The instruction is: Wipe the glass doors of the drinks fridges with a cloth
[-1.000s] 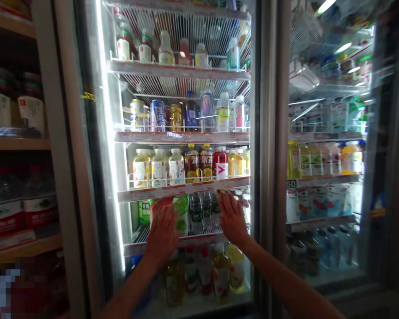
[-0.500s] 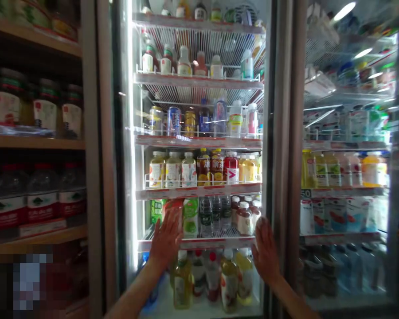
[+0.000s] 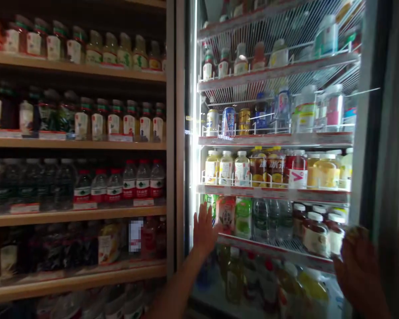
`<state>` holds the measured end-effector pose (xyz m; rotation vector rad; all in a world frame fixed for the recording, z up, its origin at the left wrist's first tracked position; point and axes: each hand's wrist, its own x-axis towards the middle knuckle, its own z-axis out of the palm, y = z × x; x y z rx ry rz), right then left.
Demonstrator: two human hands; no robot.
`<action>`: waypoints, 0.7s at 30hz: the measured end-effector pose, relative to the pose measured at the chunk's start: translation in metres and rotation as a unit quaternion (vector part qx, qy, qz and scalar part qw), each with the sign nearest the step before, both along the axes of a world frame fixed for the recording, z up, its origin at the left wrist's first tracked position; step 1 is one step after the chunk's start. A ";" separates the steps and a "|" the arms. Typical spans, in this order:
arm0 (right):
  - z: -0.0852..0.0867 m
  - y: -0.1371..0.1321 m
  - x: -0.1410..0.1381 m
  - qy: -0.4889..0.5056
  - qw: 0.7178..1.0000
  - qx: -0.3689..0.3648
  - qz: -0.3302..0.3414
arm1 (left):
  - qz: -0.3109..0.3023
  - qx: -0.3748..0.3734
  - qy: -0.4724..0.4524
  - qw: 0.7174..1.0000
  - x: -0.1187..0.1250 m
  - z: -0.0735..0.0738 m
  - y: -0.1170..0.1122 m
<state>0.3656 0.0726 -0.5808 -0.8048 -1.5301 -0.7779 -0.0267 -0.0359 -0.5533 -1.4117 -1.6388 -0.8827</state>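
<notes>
My left hand [image 3: 204,230] is raised with fingers stretched upward, in front of the lower left of a lit drinks cooler. It is nearest a green carton [image 3: 209,204] and a red-orange bottle [image 3: 225,215] on a lower shelf, and holds nothing visible. My right hand [image 3: 361,266] is up at the cooler's right side, dim and blurred, its thumb apart from the fingers. Close to it stand brown bottles with white caps [image 3: 315,235]. Whether either hand touches glass, I cannot make out.
Wooden shelves [image 3: 69,215] of bottled drinks fill the left side, with a vertical post [image 3: 177,133] between them and the cooler. Inside the cooler, wire shelves carry cans [image 3: 228,120] and tea bottles [image 3: 258,167]. A dark frame [image 3: 379,155] runs down the right.
The view has swung left, bringing in more of the wooden shelves. My left hand now sits farther left against the cooler's shelves, and the hands appear wider apart.
</notes>
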 end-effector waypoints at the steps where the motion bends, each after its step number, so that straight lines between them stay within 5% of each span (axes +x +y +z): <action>1: 0.011 0.002 0.000 -0.004 1.000 0.014 0.017 | 0.001 -0.002 -0.003 1.000 -0.003 0.000 -0.001; 5: 0.056 0.009 -0.006 0.053 0.998 0.023 -0.026 | -0.006 -0.018 -0.004 1.000 -0.009 0.001 -0.004; 11: 0.023 -0.007 -0.021 -0.072 0.997 0.014 -0.016 | -0.006 -0.004 0.001 1.000 -0.014 0.001 -0.001; 17: 0.071 -0.007 -0.060 -0.058 0.997 0.043 -0.020 | 0.003 0.000 0.017 1.000 -0.015 0.001 -0.002; 21: 0.070 -0.014 -0.098 -0.190 0.982 0.008 0.007 | -0.003 -0.017 0.013 1.000 -0.020 0.006 -0.007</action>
